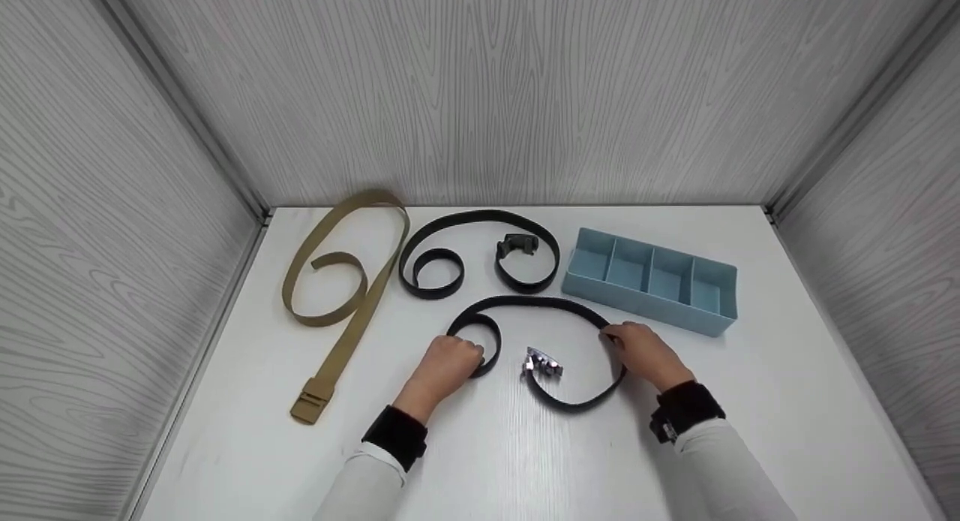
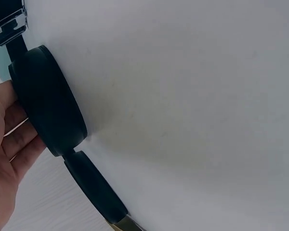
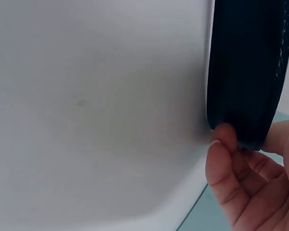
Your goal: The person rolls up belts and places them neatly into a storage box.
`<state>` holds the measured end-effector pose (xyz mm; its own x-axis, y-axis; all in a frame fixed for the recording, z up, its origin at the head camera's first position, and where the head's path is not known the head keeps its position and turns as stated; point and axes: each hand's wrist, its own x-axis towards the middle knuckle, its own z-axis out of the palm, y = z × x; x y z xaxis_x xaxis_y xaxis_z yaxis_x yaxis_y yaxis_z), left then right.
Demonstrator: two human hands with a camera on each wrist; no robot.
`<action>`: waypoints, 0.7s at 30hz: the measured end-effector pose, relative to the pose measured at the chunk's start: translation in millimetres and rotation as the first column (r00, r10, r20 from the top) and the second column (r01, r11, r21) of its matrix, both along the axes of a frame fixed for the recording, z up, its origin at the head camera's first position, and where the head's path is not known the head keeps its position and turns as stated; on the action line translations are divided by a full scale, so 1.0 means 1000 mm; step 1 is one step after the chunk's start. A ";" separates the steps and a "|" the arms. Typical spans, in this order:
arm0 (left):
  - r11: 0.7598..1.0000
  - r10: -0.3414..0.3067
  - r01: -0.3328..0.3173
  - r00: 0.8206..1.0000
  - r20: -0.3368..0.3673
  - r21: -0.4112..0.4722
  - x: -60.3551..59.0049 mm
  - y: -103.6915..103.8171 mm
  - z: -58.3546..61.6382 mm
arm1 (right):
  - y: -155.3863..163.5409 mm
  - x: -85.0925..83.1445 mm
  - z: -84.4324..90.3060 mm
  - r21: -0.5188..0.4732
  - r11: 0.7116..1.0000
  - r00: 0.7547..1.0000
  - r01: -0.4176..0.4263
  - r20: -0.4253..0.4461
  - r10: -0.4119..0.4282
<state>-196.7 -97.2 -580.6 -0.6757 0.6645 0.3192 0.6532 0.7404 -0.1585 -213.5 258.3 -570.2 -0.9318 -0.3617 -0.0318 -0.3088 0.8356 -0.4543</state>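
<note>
A black belt [image 1: 532, 301] with a shiny silver buckle [image 1: 541, 363] stands on edge in a loose curve on the table, its tail end coiled at the left. My left hand [image 1: 446, 365] grips the coil's near left side; in the left wrist view its fingers [image 2: 23, 139] lie against the coiled strap [image 2: 48, 103]. On the right of the curve, my right hand [image 1: 643, 352] pinches the strap. The right wrist view shows fingertips and thumb on the strap's edge [image 3: 248, 62]. The left thumb is hidden there.
Behind lies another black belt [image 1: 480, 216] with a dark plastic buckle [image 1: 517, 243]. A tan webbing belt [image 1: 352, 333] with a matching buckle [image 1: 309, 405] curls at the left. Right of centre stands a blue tray [image 1: 637, 302] with several compartments. Grey wood-patterned panels [image 1: 480, 93] surround the white table [image 1: 510, 468].
</note>
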 end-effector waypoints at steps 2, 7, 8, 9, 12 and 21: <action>1.000 0.022 -0.022 1.000 0.006 0.017 0.001 -0.004 -0.001 | 0.007 0.001 0.000 -0.001 1.000 1.000 0.008 -0.005 -0.008; 0.990 0.134 -0.136 0.989 0.056 0.046 0.004 -0.017 0.000 | 0.028 0.002 0.002 0.015 0.999 0.999 0.045 -0.004 -0.045; 0.986 0.159 -0.162 0.985 0.068 0.045 0.005 -0.019 0.000 | 0.032 0.002 0.002 0.021 0.998 0.999 0.055 0.001 -0.055; 0.982 0.181 -0.185 0.980 0.079 0.047 0.005 -0.022 0.001 | 0.037 0.002 0.003 0.025 0.998 0.998 0.061 0.005 -0.062; 0.971 0.227 -0.233 0.969 0.102 0.050 0.005 -0.026 0.002 | 0.048 0.001 0.004 0.031 0.997 0.997 0.075 0.016 -0.076; 0.959 0.257 -0.265 0.963 0.086 0.102 0.007 -0.029 0.001 | 0.062 0.001 0.005 0.014 0.993 0.993 0.117 0.019 -0.117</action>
